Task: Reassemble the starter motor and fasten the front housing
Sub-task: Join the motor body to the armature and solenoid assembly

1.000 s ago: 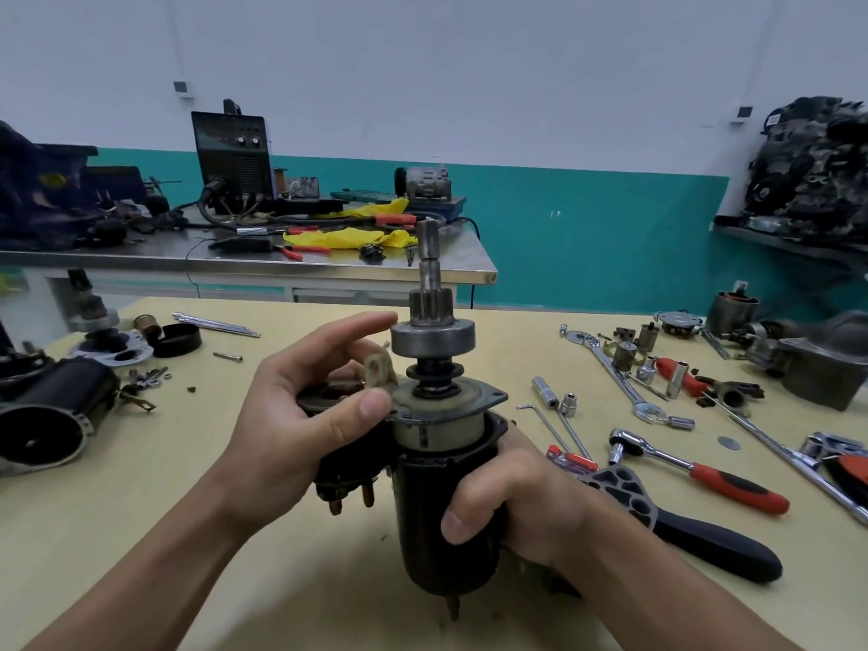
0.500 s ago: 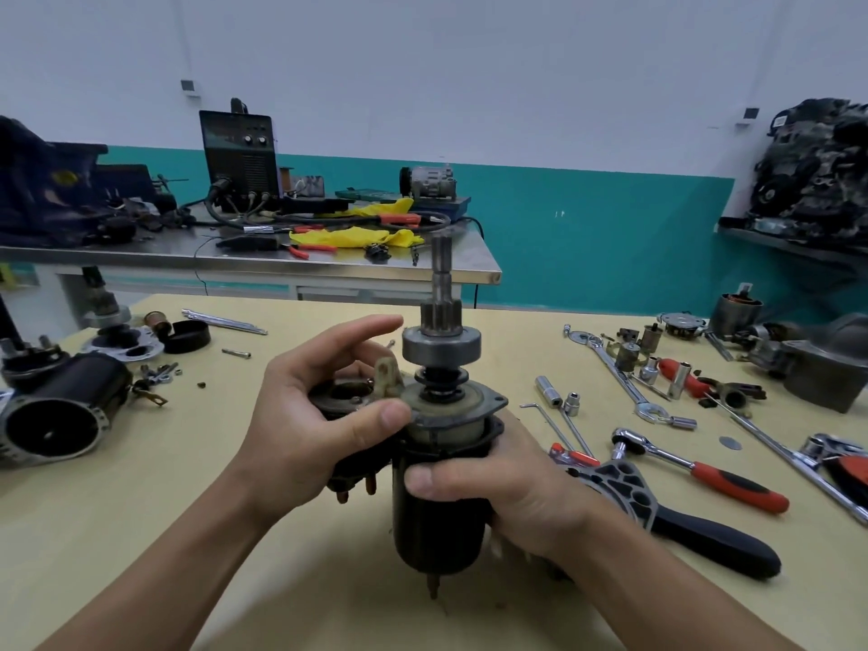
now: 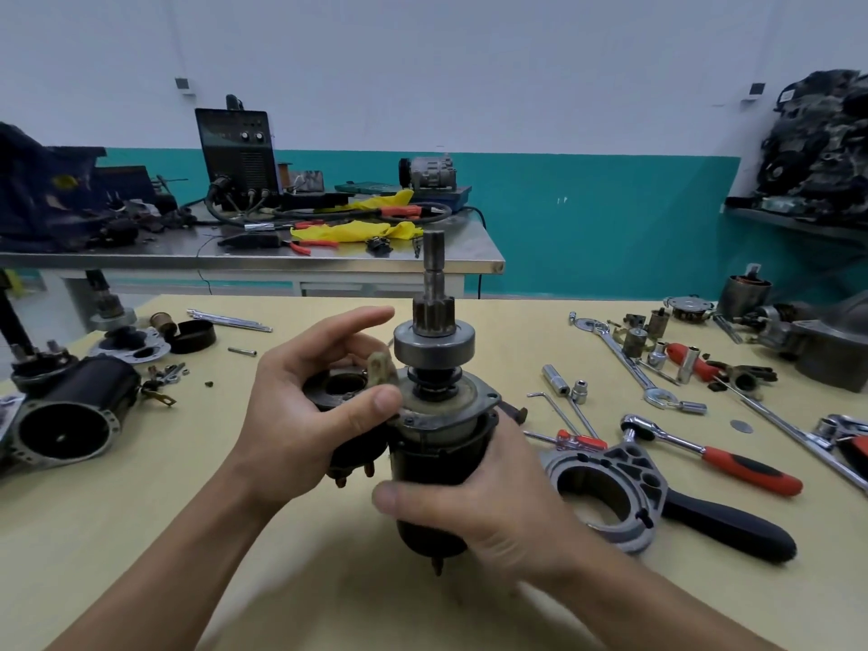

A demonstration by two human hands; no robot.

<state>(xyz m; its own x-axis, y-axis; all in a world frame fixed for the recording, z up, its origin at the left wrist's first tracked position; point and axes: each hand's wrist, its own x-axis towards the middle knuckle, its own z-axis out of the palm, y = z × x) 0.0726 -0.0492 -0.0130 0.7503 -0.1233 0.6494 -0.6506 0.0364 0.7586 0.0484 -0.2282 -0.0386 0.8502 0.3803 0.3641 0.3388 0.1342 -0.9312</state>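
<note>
The black starter motor (image 3: 439, 462) stands upright just above the yellow table (image 3: 141, 509), its shaft and pinion gear (image 3: 433, 317) pointing up. My right hand (image 3: 474, 505) grips the motor's black body from the right. My left hand (image 3: 305, 411) holds the black solenoid (image 3: 343, 385) at the motor's left side, thumb pressing near the beige shift lever (image 3: 381, 368), index finger raised. The grey front housing (image 3: 606, 491) lies on the table right of the motor.
A ratchet with an orange handle (image 3: 714, 458), a black-handled tool (image 3: 728, 528), wrenches, sockets (image 3: 556, 380) and a small screwdriver (image 3: 573, 441) lie to the right. Another starter body (image 3: 70, 415) and loose parts sit at the left. A steel bench (image 3: 235, 256) stands behind.
My right hand slid down the motor body from near the top plate to the middle. The motor shifted slightly to the right and the front housing behind my right hand came into view.
</note>
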